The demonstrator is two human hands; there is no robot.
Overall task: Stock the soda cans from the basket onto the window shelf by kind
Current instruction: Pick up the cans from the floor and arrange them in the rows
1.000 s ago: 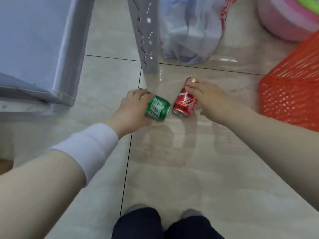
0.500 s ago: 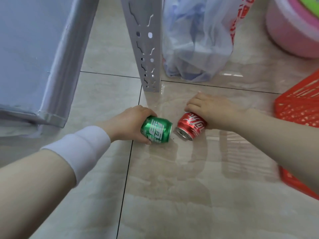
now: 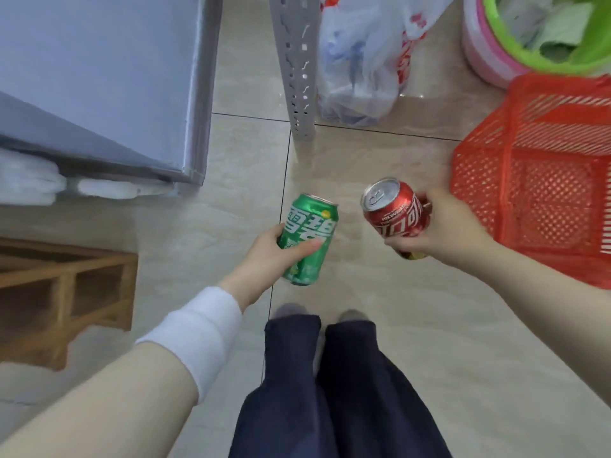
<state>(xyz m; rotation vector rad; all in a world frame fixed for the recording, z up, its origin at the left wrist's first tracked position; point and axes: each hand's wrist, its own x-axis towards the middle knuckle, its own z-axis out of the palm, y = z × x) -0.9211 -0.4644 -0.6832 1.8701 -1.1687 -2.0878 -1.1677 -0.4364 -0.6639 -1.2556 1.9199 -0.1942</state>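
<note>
My left hand (image 3: 264, 256) is wrapped around a green soda can (image 3: 309, 238), held off the tiled floor with its top pointing away from me. My right hand (image 3: 446, 233) grips a red cola can (image 3: 395, 208) from the right side, its silver top tilted toward the camera. Both cans hang in the air above the floor, a short gap between them. The red mesh basket (image 3: 542, 180) stands on the floor just right of my right hand; its inside is hidden from this angle.
A grey perforated shelf post (image 3: 297, 67) rises ahead, with a grey shelf panel (image 3: 99, 77) to the left. A plastic bag (image 3: 360, 57) and pink and green basins (image 3: 542, 38) sit behind. A wooden rack (image 3: 62, 292) lies left. My legs (image 3: 330, 391) are below.
Both hands have lifted the cans off the floor, where they lay on their sides, and brought them toward me. The view has risen and pulled back.
</note>
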